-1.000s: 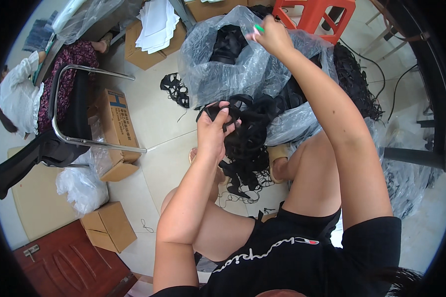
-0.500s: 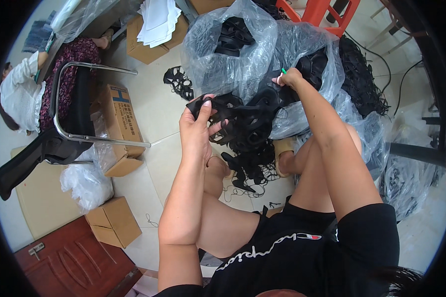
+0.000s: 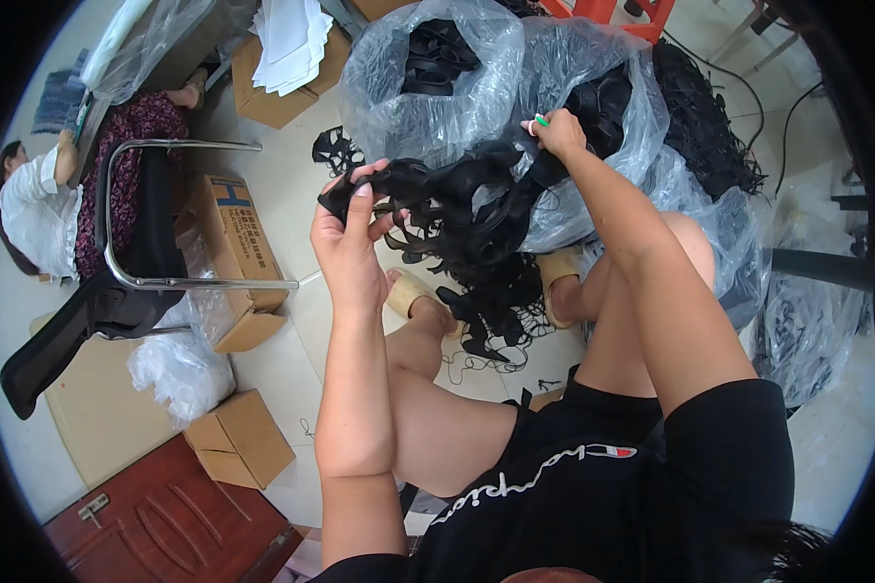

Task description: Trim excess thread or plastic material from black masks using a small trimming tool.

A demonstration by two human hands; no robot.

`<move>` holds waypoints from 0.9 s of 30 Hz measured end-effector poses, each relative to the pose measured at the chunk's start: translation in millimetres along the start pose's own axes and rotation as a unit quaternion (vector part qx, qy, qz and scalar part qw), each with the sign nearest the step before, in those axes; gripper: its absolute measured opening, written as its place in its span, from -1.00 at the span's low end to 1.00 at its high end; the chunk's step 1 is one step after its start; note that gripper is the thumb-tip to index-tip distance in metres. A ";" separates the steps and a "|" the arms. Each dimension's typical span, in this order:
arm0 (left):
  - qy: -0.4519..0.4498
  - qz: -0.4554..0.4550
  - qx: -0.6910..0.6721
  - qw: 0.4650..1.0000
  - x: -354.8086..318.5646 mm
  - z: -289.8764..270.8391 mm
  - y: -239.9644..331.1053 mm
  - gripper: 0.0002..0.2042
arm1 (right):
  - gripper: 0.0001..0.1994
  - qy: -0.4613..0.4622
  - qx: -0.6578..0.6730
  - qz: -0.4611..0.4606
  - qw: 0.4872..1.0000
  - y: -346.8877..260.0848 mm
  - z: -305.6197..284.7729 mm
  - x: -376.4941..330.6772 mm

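Note:
My left hand point(image 3: 348, 219) is closed on one end of a black cut-out sheet point(image 3: 457, 199), a thin strip full of holes and loops. The strip hangs between my hands and sags in the middle. At its other end my right hand point(image 3: 562, 133) is closed, with a small green and white tool point(image 3: 539, 123) at the fingers; its blades are hidden and its exact kind is unclear. Just below that hand the black material bunches up. On the floor between my feet lies a heap of black scraps point(image 3: 501, 301) with thin stringy offcuts.
Clear plastic bags point(image 3: 379, 107) holding black pieces stand ahead. More black netted scraps point(image 3: 705, 117) are piled at the right. A red stool point(image 3: 632, 15) is at the far edge. To the left are a chair point(image 3: 117, 214), cardboard boxes point(image 3: 238, 437) and a seated person point(image 3: 44, 209).
My left hand has moved left and slightly up, drawing the black strip out wider. My right hand has shifted a little up and left. The whole view has also shifted slightly.

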State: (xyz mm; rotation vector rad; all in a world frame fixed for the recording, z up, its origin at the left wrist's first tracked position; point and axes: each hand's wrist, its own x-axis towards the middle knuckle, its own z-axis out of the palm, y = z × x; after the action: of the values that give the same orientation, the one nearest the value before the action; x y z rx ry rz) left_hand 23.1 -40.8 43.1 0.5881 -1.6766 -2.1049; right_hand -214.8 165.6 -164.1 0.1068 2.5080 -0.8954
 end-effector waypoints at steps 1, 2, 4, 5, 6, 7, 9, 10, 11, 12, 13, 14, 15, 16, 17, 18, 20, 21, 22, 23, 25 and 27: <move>-0.006 -0.003 -0.004 1.000 1.8 3.2 -1.2 -0.85 | -0.63 0.006 -0.001 0.005 1.000 8.7 -5.3 10.3; -0.013 -0.009 -0.013 1.000 3.7 6.6 -2.8 -0.85 | -0.65 0.000 -0.057 0.017 0.998 16.8 -11.3 21.9; -0.008 -0.010 -0.017 1.000 4.7 1.0 -4.3 -0.85 | -0.70 -0.052 -0.140 0.046 0.988 -4.2 -18.4 19.2; -0.011 -0.011 -0.001 1.000 3.6 -4.9 -3.9 -0.84 | -0.71 -0.034 -0.189 0.021 0.981 -28.4 -19.4 3.7; -0.020 -0.013 0.008 1.000 2.8 -5.4 -3.4 -0.82 | -0.71 -0.008 -0.239 0.000 0.971 -43.7 -27.5 -8.6; -0.025 -0.009 0.000 1.000 2.2 -3.5 -2.5 -0.82 | -0.64 -0.070 -0.258 -0.049 0.962 -52.5 -37.0 -9.7; -0.028 -0.008 -0.010 1.000 1.1 -3.1 1.1 -0.82 | -0.60 -0.091 -0.114 -0.374 0.916 -60.1 -40.6 -36.2; -0.035 -0.010 -0.019 0.999 1.4 -1.4 1.4 -0.82 | -0.58 -0.147 -0.005 -0.429 0.891 -62.4 -35.6 -50.8; -0.036 -0.007 -0.023 0.999 1.2 0.3 2.1 -0.82 | -0.63 -0.195 0.009 -0.451 0.871 -62.4 -26.3 -60.3; -0.039 -0.006 -0.047 0.998 0.3 0.7 4.1 -0.84 | -0.69 -0.248 -0.106 -0.432 0.861 -69.7 -30.3 -72.3; -0.040 -0.005 -0.067 0.997 -1.5 -1.6 7.0 -0.85 | -0.73 -0.233 -0.142 -0.410 0.870 -79.4 -38.0 -84.0; -0.033 0.005 -0.066 0.997 -1.7 -8.2 9.5 -0.85 | -0.77 -0.219 -0.177 -0.388 0.878 -87.7 -45.7 -92.7; -0.030 0.016 -0.068 0.997 0.5 -14.3 12.8 -0.85 | -0.82 -0.213 -0.096 -0.401 0.886 -87.1 -59.5 -89.0; -0.014 0.022 -0.070 0.997 1.7 -21.8 15.6 -0.84 | -0.82 -0.188 -0.039 -0.405 0.894 -94.4 -79.9 -98.3; -0.011 0.013 -0.086 0.996 2.8 -29.5 18.5 -0.83 | -0.81 -0.168 0.011 -0.429 0.887 -99.5 -97.6 -102.0; -0.013 0.003 -0.104 0.994 4.1 -32.3 20.6 -0.83 | -0.81 -0.116 0.075 -0.453 0.881 -96.2 -112.6 -100.3; -0.022 -0.080 -0.012 0.996 7.1 -52.3 22.5 -0.80 | -0.83 -0.062 0.125 -0.466 0.874 -117.5 -136.7 -132.5; -0.024 -0.138 0.054 0.989 9.1 -59.5 23.8 -0.80 | -0.84 -0.045 0.131 -0.471 0.871 -124.6 -148.3 -148.4; -0.030 -0.162 0.161 0.973 7.8 -65.8 27.5 -0.70 | -0.86 -0.007 0.127 -0.485 0.865 -131.7 -151.4 -165.0; -0.030 -0.199 0.267 0.942 7.8 -74.8 32.0 -0.64 | -0.87 0.034 0.104 -0.509 0.854 -136.0 -151.0 -178.9; -0.015 -0.218 0.436 0.873 18.9 -107.4 27.7 -0.55 | -0.87 0.127 0.047 -0.559 0.818 -140.1 -148.2 -192.1; 0.067 -0.192 0.516 0.832 29.9 -131.6 24.9 -0.55 | -0.86 0.156 0.054 -0.562 0.811 -135.6 -138.2 -193.4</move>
State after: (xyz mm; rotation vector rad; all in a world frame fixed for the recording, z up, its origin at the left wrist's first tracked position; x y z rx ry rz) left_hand 70.6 -169.5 38.7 1.4259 -2.6996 -1.1013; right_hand -130.2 160.3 96.1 -1.4432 2.6992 -1.5185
